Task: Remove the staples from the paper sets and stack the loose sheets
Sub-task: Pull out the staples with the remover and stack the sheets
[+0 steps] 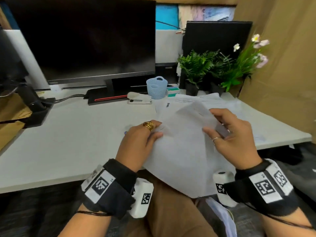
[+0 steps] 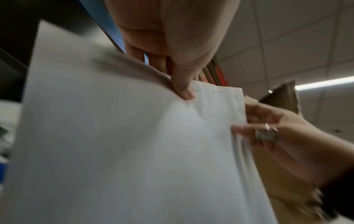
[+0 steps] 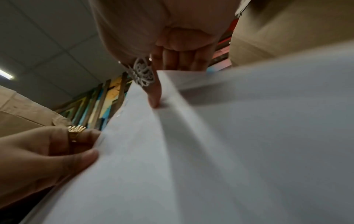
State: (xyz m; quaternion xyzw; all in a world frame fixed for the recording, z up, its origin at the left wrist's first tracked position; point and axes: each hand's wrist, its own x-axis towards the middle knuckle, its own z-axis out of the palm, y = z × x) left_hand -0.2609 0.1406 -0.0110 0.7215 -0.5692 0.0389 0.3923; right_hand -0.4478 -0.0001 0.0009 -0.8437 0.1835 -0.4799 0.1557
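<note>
One blue basket [image 1: 156, 87], contents unclear, behind papers [image 1: 181, 151]

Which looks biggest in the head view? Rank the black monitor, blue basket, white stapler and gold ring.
1. Black flat monitor
2. Pale blue perforated plastic basket; white plastic stapler looks similar, so unranked between them
3. Gold coiled ring, smallest though nearest the camera

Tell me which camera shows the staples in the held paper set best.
The left wrist view: staples show along the paper set corner. The right wrist view shows only faint marks near the edge; the head view shows none.
</note>
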